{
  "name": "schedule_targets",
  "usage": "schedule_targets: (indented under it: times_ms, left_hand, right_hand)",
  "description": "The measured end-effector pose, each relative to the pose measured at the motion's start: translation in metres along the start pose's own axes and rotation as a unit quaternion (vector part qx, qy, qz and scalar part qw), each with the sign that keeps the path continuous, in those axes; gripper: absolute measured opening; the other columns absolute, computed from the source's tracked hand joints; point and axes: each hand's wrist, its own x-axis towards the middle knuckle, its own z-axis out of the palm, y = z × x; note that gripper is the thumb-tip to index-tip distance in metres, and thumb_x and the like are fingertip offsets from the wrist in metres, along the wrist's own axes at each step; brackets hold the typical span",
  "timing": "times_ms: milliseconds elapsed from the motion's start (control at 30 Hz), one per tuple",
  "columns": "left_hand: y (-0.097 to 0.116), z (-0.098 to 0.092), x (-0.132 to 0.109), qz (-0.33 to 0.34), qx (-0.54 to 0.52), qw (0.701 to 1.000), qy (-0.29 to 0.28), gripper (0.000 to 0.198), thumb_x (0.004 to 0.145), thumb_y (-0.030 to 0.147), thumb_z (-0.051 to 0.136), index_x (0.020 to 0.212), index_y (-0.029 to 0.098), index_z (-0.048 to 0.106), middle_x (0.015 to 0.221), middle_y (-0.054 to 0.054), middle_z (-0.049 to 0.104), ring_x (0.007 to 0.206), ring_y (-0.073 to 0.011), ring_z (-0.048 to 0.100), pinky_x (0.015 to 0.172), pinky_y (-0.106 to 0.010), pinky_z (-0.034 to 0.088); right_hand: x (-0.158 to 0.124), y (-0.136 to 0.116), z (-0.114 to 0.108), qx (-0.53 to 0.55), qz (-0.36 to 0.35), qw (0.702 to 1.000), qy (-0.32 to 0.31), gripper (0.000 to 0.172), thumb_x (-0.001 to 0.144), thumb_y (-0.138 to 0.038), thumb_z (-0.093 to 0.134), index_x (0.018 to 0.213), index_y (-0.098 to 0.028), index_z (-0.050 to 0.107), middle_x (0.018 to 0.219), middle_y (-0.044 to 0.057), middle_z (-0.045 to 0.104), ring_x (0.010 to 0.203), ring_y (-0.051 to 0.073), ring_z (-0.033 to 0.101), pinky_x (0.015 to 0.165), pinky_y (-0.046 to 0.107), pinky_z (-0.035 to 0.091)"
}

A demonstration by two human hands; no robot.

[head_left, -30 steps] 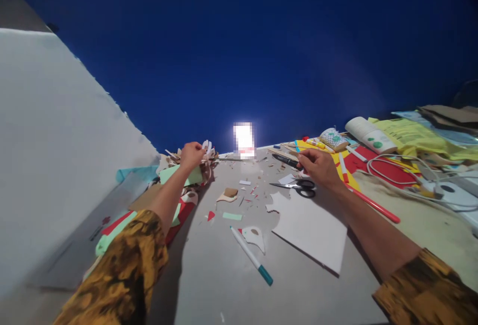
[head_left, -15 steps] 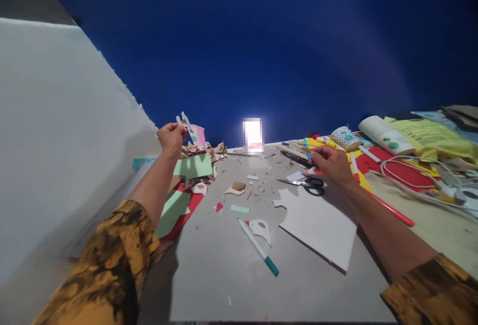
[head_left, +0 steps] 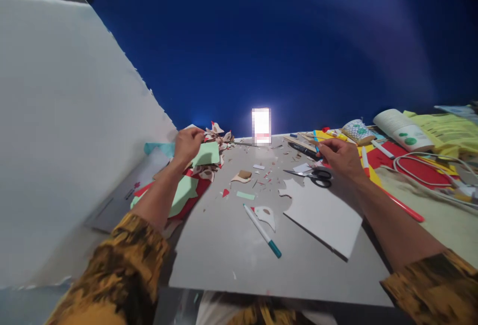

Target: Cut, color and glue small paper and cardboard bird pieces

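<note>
Left of the scissors (head_left: 316, 176), the left hand (head_left: 188, 144), bent, hold hidden, reaches over scraps (head_left: 226, 139) needing gentle touch; the right hand (head_left: 339, 157) pinches a brown sliver (head_left: 314, 143).

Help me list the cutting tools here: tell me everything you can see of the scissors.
The scissors have two black, plastic-looking finger loops and slim, metallic-looking blades. They lie on the table, blades pointing to the person's left, loops to the right; the blades look shut or nearly so. They sit between a white slip and the white board; whether they touch either is unclear. The right hand is near the loops, not holding them.
</note>
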Motion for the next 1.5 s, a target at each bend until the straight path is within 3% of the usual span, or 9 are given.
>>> schedule_targets:
  times_ms: [100,233,333,600,833,1000,1167,1300,1500]
  left_hand:
    - [-0.006,0.001,-0.057,0.033,0.000,0.990,-0.137,0.014,0.081,0.029,0.066,0.082,0.022,0.078,0.084,-0.004,0.078,0.082,-0.0244,0.071,0.085,-0.036,0.054]
    - [-0.014,0.007,-0.125,0.110,-0.007,0.957,-0.267,0.030,0.081,0.037,0.063,0.103,0.023,0.079,0.115,-0.007,0.077,0.104,-0.0268,0.071,0.094,-0.037,0.055]
    - [-0.009,0.019,-0.145,0.131,0.016,0.950,-0.284,0.032,0.086,0.034,0.058,0.110,0.021,0.075,0.122,-0.009,0.074,0.112,-0.0285,0.068,0.099,-0.040,0.053]
    - [0.022,0.073,-0.138,0.227,0.038,0.931,-0.283,0.031,0.089,0.024,0.065,0.118,0.021,0.074,0.123,-0.012,0.070,0.116,-0.0281,0.063,0.104,-0.042,0.048]
    - [0.006,0.086,-0.144,0.265,0.063,0.944,-0.185,0.034,0.104,0.036,0.045,0.113,0.020,0.073,0.106,-0.012,0.075,0.100,-0.0257,0.065,0.094,-0.038,0.048]
    - [0.000,0.077,-0.137,0.166,0.124,0.965,-0.161,0.043,0.107,0.042,0.031,0.111,0.021,0.069,0.095,-0.010,0.073,0.081,-0.0243,0.065,0.074,-0.034,0.045]
    - [0.009,0.066,-0.137,0.160,0.141,0.965,-0.150,0.045,0.107,0.043,0.029,0.104,0.021,0.069,0.093,-0.010,0.072,0.083,-0.0246,0.065,0.071,-0.032,0.041]
    - [0.008,0.066,-0.137,0.196,0.119,0.966,-0.122,0.043,0.105,0.044,0.034,0.100,0.022,0.070,0.098,-0.011,0.072,0.092,-0.0269,0.065,0.078,-0.035,0.045]
    - [0.007,0.074,-0.139,0.294,0.058,0.947,-0.120,0.030,0.096,0.044,0.054,0.089,0.023,0.075,0.123,-0.014,0.070,0.121,-0.0334,0.059,0.105,-0.049,0.045]
  right_hand:
    - [0.000,0.000,0.000,-0.001,0.007,1.000,-0.015,0.026,0.076,-0.043,0.066,0.078,-0.018,0.071,0.066,0.004,0.072,0.048,0.014,0.058,0.049,0.026,0.045]
    - [-0.001,-0.004,0.000,-0.002,0.022,0.999,-0.042,0.022,0.076,-0.039,0.066,0.080,-0.018,0.071,0.066,0.004,0.072,0.047,0.014,0.057,0.048,0.025,0.045]
    - [-0.002,-0.005,0.001,-0.007,0.017,0.998,-0.056,0.023,0.077,-0.040,0.066,0.076,-0.017,0.070,0.065,0.004,0.072,0.048,0.014,0.059,0.049,0.024,0.047]
    - [-0.001,0.002,0.005,-0.001,0.015,0.998,-0.069,0.030,0.077,-0.046,0.068,0.080,-0.016,0.072,0.064,0.003,0.071,0.046,0.013,0.056,0.046,0.024,0.043]
    - [0.019,0.013,-0.016,0.029,0.033,0.999,-0.010,0.027,0.078,-0.042,0.072,0.071,-0.016,0.067,0.062,0.003,0.068,0.045,0.010,0.052,0.046,0.023,0.042]
    - [0.020,0.008,-0.030,0.012,0.061,0.969,-0.239,0.024,0.083,-0.040,0.071,0.077,-0.017,0.065,0.079,0.007,0.075,0.063,0.014,0.064,0.053,0.021,0.046]
    - [-0.023,-0.017,0.008,-0.206,-0.046,0.905,-0.369,0.015,0.096,-0.026,0.054,0.087,-0.019,0.064,0.094,0.007,0.078,0.082,0.019,0.070,0.066,0.024,0.047]
    - [-0.041,-0.033,0.030,-0.360,-0.073,0.889,-0.275,0.019,0.101,-0.031,0.051,0.105,-0.019,0.065,0.101,0.010,0.077,0.090,0.025,0.068,0.073,0.029,0.044]
    - [0.003,-0.026,-0.019,-0.440,0.021,0.885,-0.152,0.037,0.108,-0.029,0.028,0.124,-0.015,0.059,0.122,0.018,0.071,0.109,0.031,0.066,0.080,0.033,0.044]
